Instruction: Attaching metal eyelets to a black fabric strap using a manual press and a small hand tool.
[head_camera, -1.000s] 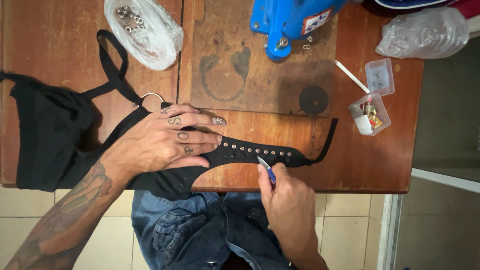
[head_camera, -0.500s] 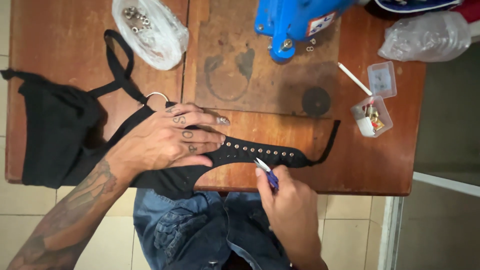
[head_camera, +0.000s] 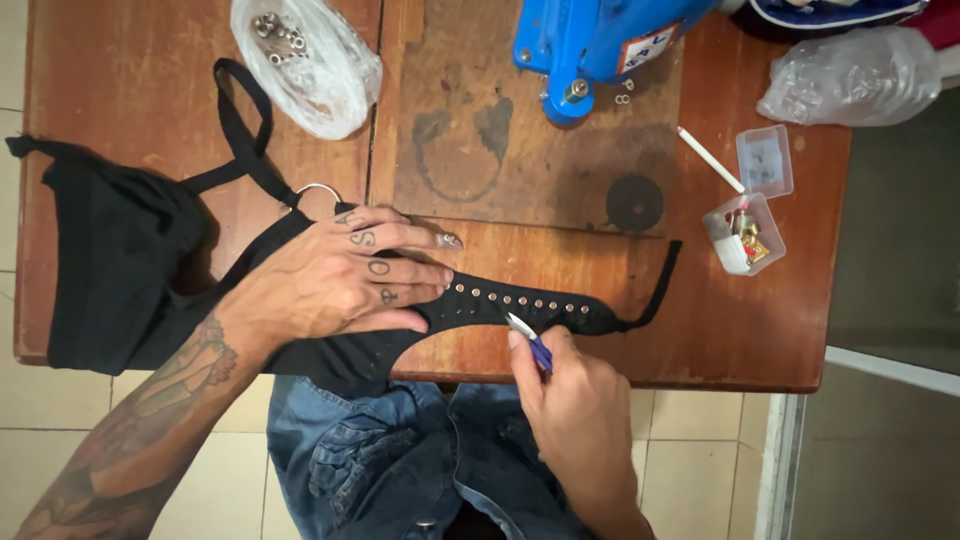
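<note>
Left hand (head_camera: 335, 280), fingers spread flat, pins black garment (head_camera: 130, 260) to bench (head_camera: 560, 250) so studded strap (head_camera: 530, 308) lies taut; right hand (head_camera: 575, 415) fingers pinch small blade (head_camera: 528, 338) at its edge.

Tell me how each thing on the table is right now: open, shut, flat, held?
black garment: spread flat on the table, studded strip stretched out
left hand: open, pressing flat on the garment
right hand: closed around the blue-handled tool
blue-handled tool: held, tip at the studded strip
plastic bag: lying on the table, metal bits inside
small clear box: open, small parts inside
</note>
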